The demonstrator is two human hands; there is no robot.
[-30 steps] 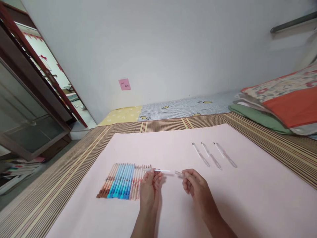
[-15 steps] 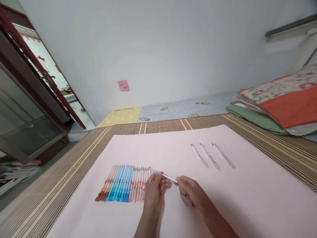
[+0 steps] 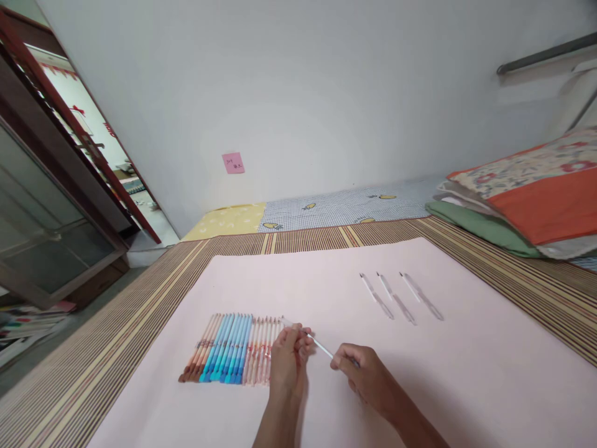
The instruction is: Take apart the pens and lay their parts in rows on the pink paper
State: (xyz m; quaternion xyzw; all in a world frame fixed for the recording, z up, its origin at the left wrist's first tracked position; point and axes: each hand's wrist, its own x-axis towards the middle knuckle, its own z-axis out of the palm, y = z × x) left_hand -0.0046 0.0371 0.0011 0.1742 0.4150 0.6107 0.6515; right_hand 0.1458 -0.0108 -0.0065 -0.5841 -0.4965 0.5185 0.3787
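The sheet's far edge runs slightly aslant between its far left and far right corners, with the striped mat showing beyond it; the near edge is out of view. The row of pens lies inside the left edge, packed side by side, tips toward the far edge. The 3 clear pens lie apart from each other near the far right corner, slanting, dark tips toward the far edge. Open sheet runs from the row to the far edge, between the row and the clear pens, and from the right hand to the right edge. The left hand has the least room, overlapping the row's right end in view; I cannot tell whether they touch.

A thin white tube spans the gap between the 2 hands, sloping down to the right. The left forearm rises nearly straight from below, thumb and fingers pinched on the tube's upper end; a pale, clear piece pokes out past the fingertips. The right forearm slants in from the lower right, fingers curled and thumb clamped on the lower end; the inside of that grip is hidden.
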